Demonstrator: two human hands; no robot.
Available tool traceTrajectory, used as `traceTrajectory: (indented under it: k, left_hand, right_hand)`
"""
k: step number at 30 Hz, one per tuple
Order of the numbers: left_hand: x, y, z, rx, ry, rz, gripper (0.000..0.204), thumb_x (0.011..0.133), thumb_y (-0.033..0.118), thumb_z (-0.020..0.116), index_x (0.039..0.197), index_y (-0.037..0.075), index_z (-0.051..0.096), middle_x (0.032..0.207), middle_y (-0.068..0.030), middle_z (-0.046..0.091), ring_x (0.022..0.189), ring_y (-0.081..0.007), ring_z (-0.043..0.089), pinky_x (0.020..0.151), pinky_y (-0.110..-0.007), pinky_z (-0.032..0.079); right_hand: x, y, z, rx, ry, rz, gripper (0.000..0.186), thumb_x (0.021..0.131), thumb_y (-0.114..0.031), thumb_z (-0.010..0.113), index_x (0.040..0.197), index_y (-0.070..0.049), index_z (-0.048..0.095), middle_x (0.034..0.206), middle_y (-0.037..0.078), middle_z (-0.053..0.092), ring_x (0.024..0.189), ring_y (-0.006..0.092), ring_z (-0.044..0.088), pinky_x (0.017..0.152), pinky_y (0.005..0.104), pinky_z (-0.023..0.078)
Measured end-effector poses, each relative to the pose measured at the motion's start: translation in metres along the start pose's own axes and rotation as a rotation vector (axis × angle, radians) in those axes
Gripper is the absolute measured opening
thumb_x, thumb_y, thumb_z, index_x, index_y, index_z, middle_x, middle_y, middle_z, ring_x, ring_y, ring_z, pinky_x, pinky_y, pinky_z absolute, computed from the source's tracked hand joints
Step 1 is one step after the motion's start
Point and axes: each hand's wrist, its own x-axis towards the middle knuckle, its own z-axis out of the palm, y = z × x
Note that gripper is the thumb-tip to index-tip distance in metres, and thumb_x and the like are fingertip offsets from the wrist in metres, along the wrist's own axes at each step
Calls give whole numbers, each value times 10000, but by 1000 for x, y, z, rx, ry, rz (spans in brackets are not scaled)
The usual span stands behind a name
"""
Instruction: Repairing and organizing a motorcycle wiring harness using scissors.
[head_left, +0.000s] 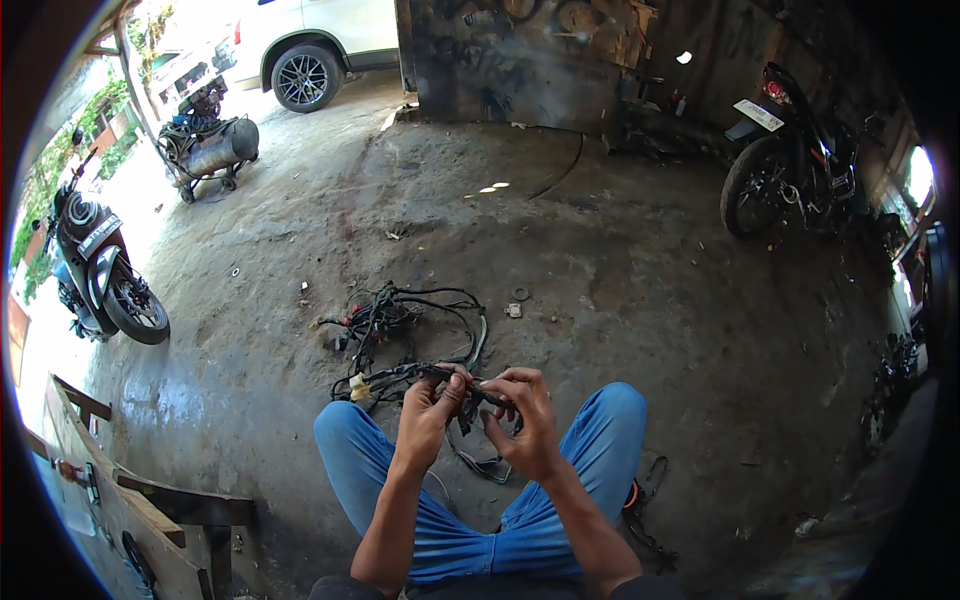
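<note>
A black wiring harness (385, 322) lies in a tangled heap on the floor in front of my knees, and part of it rises into my hands. My left hand (432, 412) is closed round a taped stretch of it, thumb on top. Close beside it, my right hand (522, 420) pinches the same dark bundle with bent fingers. A cream-coloured connector (358, 387) hangs from the harness left of my left hand. Loose wires dangle below the hands between my blue-jeaned legs. The exact spot under my fingertips is partly hidden.
A small pale block (514, 310) and a dark ring (520, 294) lie beyond the harness. Near my right knee is a black cable (650, 490). A wooden bench (180, 497) stands left. Farther off are a scooter (110, 270), a compressor (215, 148), a motorcycle (790, 160) and a white car (365, 30).
</note>
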Motion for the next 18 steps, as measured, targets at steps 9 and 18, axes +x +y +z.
traceTrajectory:
  k: [9,18]
  left_hand:
    - [-3,-1,6,142,70,-55,224,1048,236,603,1019,21,660,799,61,594,701,-28,498,604,-217,393]
    - [-13,-31,-5,239,-39,146,60,999,78,616,985,37,658,995,-8,592,946,-136,567,874,-285,460]
  right_hand:
    - [2,22,17,-206,212,-290,189,855,-5,758,1031,-67,722,1065,91,637,765,177,645,660,290,538]
    - [4,27,25,233,288,557,130,944,-110,707,1026,-22,657,834,28,670,693,83,607,564,266,498]
